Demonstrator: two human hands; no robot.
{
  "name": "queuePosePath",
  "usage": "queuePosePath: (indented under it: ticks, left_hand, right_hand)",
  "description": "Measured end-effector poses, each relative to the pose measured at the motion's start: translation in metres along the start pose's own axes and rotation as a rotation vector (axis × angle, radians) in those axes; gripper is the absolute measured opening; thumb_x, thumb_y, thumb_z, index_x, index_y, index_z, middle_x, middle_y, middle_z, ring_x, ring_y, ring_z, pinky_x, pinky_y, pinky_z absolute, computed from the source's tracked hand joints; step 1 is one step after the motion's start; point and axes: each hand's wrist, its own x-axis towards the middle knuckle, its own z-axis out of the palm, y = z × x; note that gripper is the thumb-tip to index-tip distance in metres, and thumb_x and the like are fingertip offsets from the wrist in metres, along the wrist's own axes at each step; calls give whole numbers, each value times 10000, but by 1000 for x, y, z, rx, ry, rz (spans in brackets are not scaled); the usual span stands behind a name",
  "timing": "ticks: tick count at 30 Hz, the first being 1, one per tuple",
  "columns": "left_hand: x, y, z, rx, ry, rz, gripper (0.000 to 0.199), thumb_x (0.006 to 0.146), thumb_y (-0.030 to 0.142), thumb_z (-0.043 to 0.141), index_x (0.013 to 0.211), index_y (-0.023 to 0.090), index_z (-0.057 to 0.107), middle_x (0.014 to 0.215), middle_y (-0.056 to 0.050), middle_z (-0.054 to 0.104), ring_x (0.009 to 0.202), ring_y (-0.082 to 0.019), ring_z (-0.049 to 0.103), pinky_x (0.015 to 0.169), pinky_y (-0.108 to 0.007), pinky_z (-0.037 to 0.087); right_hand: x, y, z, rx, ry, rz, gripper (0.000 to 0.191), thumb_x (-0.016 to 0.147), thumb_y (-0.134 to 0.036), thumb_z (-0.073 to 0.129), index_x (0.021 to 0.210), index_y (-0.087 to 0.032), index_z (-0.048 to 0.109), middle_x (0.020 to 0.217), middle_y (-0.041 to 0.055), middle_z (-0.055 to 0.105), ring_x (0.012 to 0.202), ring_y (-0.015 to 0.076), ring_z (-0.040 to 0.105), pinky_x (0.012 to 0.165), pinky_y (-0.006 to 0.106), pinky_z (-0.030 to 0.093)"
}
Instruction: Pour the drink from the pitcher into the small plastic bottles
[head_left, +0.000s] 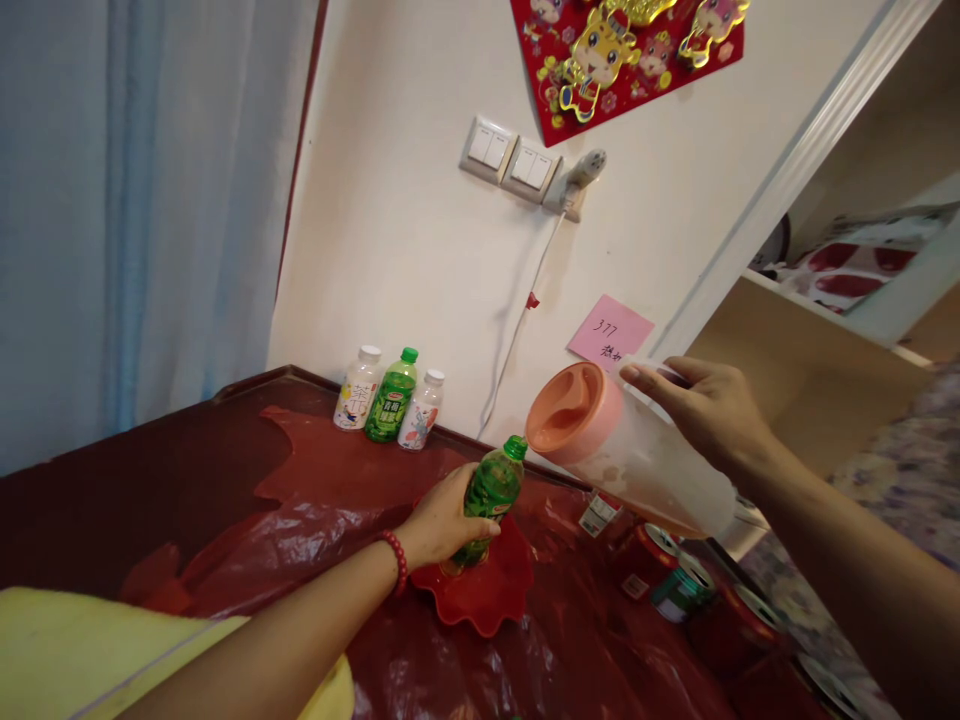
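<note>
My left hand (442,520), with a red bead bracelet at the wrist, is wrapped round a green bottle (495,482). The bottle leans slightly right over a red scalloped dish (487,600). My right hand (705,405) grips the handle of a translucent pitcher (660,470) with an orange lid (571,412). The pitcher is tilted far over, its lid end beside and just above the bottle's top. Any stream between them is too small to make out.
Two white bottles (358,390) (421,412) flank a green-labelled bottle (391,398) by the wall. Several cans (681,588) and a small carton (600,514) stand at the right. A white cable (517,330) hangs from a socket. A yellow cloth (90,655) lies at the lower left.
</note>
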Motion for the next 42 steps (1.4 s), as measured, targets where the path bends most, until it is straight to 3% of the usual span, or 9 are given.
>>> queuePosePath:
  ticks: [16, 24, 28, 36, 42]
  left_hand:
    - [0, 0, 1, -14, -3, -16, 627, 642, 212, 807, 1220, 189, 565, 1231, -102, 656, 1139, -293, 605, 988, -409, 468]
    - [1, 0, 0, -16, -9, -9, 642, 649, 187, 780, 1249, 192, 551, 1244, -103, 647, 1140, -292, 601, 997, -408, 465]
    - [2, -1, -1, -25, -13, -2, 645, 656, 187, 771, 1259, 189, 543, 1255, -104, 642, 1157, -288, 592, 1019, -411, 449]
    - [7, -1, -2, -48, -47, 10, 633, 697, 219, 745, 1285, 175, 514, 1267, -114, 635, 1177, -286, 586, 1045, -417, 436]
    - [11, -6, -3, -39, -77, 4, 619, 720, 278, 733, 1284, 172, 501, 1246, -113, 644, 1156, -296, 603, 1031, -454, 453]
  right_hand:
    - [-1, -2, -1, -25, -3, 13, 567, 738, -733, 650, 574, -211, 503, 523, -49, 301, 480, 106, 285, 413, 255, 200]
    - [0, -3, 3, -3, -1, 5, 637, 725, -728, 663, 522, -223, 333, 529, -55, 246, 492, 101, 254, 432, 263, 179]
    - [-2, 2, 7, 18, 12, 6, 631, 734, -721, 657, 524, -224, 328, 525, -56, 255, 510, 107, 258, 460, 271, 187]
    - [-17, 29, 18, 183, 173, 129, 610, 735, -714, 656, 529, -222, 360, 532, -66, 262, 523, 108, 290, 495, 268, 196]
    - [-43, 72, 32, 428, 348, 293, 611, 704, -705, 706, 520, -222, 380, 469, -82, 311, 476, 103, 317, 479, 260, 228]
